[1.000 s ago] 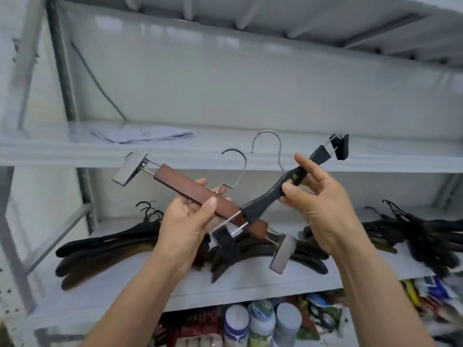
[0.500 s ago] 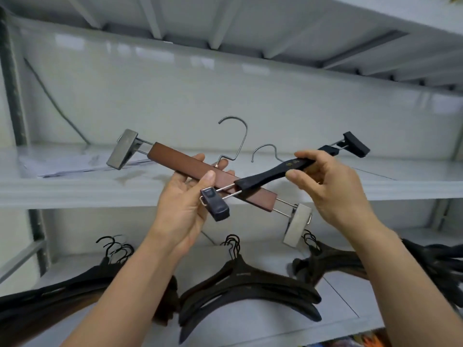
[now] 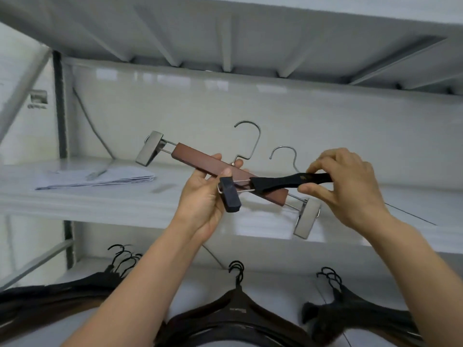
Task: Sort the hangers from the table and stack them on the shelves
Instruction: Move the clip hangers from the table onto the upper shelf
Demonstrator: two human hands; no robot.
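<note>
Left hand: the left hand [image 3: 203,209] is gripping the brown hanger [image 3: 200,160] near the middle of its wooden bar — thumb lying on the front face, fingers curling behind.
Right hand: the right hand [image 3: 350,186] is pinching the black hanger [image 3: 288,182] by its bar, thumb below and fingers above — a closed grip.
Brown hanger: it is tilting down to the right in the air in front of the middle shelf [image 3: 87,204], a grey clip at each end, its metal hook pointing up.
Black hanger: it is crossing in front of the brown bar, its left clip hanging just beside the left thumb; its right end is hiding behind the right hand.
Middle shelf: papers [image 3: 100,177] are lying near its left end.
Lower shelf: the lower shelf [image 3: 280,284] is carrying three piles of dark hangers [image 3: 235,314], hooks pointing toward the back wall.
</note>
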